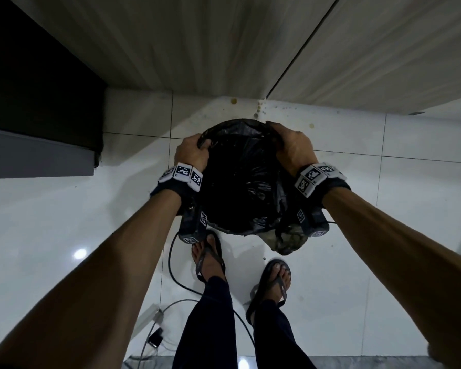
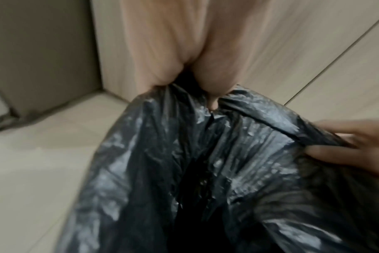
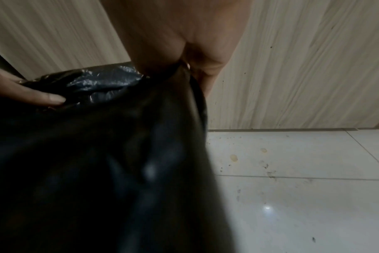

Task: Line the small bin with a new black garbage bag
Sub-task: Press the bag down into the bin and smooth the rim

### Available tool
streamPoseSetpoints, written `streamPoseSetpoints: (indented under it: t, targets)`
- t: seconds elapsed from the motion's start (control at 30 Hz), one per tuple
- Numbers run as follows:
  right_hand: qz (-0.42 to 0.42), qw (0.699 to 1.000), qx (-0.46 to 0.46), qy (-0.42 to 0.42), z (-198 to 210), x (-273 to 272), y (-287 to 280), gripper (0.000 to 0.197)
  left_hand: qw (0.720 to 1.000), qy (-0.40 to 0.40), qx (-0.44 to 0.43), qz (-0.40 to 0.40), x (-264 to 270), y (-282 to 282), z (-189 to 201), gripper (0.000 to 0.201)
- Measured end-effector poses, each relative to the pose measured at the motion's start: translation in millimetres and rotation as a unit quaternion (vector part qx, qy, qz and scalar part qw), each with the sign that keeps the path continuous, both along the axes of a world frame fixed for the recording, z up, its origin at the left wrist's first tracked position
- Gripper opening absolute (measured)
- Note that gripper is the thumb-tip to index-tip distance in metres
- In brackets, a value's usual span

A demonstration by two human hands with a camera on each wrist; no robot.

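Over one bin, my left hand (image 1: 190, 153) and right hand (image 1: 293, 145) both clutch one black bag (image 1: 240, 177). Only the head view shows my two sandals (image 1: 209, 258).

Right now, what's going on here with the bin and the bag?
A person stands over a small bin, gripping the mouth of a black garbage bag with the left hand and right hand on opposite sides, holding it open. The bin itself is hidden by plastic. A second, filled bag sits by their feet.
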State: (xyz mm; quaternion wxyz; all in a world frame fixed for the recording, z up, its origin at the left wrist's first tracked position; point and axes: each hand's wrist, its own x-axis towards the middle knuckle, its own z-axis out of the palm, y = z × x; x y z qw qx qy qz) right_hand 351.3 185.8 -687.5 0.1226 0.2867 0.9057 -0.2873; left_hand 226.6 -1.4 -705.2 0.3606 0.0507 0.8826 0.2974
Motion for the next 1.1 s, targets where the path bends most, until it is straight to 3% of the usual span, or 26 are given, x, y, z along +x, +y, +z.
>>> streamPoseSetpoints:
  t: [0.1,0.17,0.33,0.47,0.6,0.67,0.8,0.93,1.1]
  targets:
    - [-0.018,1.000,0.003,0.006,11,-4,-4,0.053,1.000,-0.012,-0.023,0.003,6,-1,6,0.031]
    - [-0.043,0.998,0.029,0.029,18,-3,-4,0.043,0.999,0.023,-0.024,-0.012,5,1,12,0.036]
    - [-0.050,0.996,0.060,0.048,28,-10,8,0.019,0.974,0.123,0.073,-0.173,-3,27,29,0.050]
    - [-0.058,0.997,0.050,0.023,24,-17,16,0.031,0.961,0.075,0.074,-0.255,-13,44,22,0.050]
    - [-0.039,0.998,0.026,-0.045,14,-14,5,0.034,0.981,0.012,0.059,-0.184,-19,41,11,0.041]
    - [-0.044,0.997,0.039,-0.045,15,-14,-2,0.032,0.986,-0.027,0.058,-0.155,-21,37,8,0.035]
    - [0.028,0.998,0.046,-0.038,14,-13,-7,0.032,0.991,-0.085,0.051,-0.085,-22,21,4,0.028]
    - [0.036,0.998,0.043,-0.024,10,-6,-5,0.029,0.995,-0.086,0.040,0.011,-15,-3,-2,0.034]
    - [0.015,0.999,0.009,-0.038,6,3,-16,0.043,0.996,-0.072,0.020,0.057,-1,-18,-3,0.035]
